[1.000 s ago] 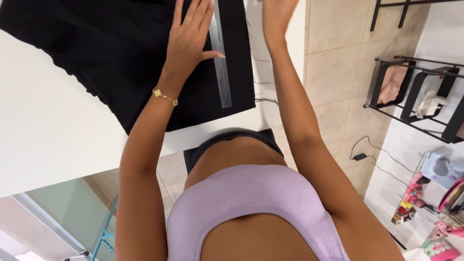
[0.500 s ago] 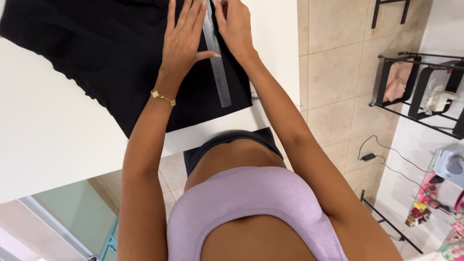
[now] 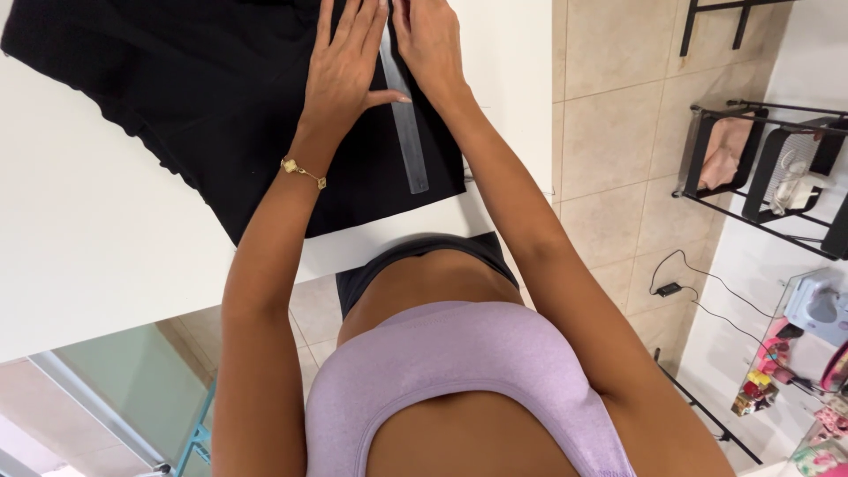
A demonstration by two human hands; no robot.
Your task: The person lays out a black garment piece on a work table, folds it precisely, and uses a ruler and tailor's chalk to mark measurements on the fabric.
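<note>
I see a white bench (image 3: 106,256) over a floor of beige tiles (image 3: 609,132). Past the bench's right edge stands a black metal rack (image 3: 760,190) with pink cloth on it; a black cable and adapter (image 3: 669,289) lie on the tiles near it. Pale green glass (image 3: 115,380) shows below the bench's near edge. The light is bright and even.

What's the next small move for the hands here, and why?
Probably press the left hand flat to pin the clear ruler, since it lies on loose black fabric near the white table edge, and the right hand sits beside it at its far end.
</note>
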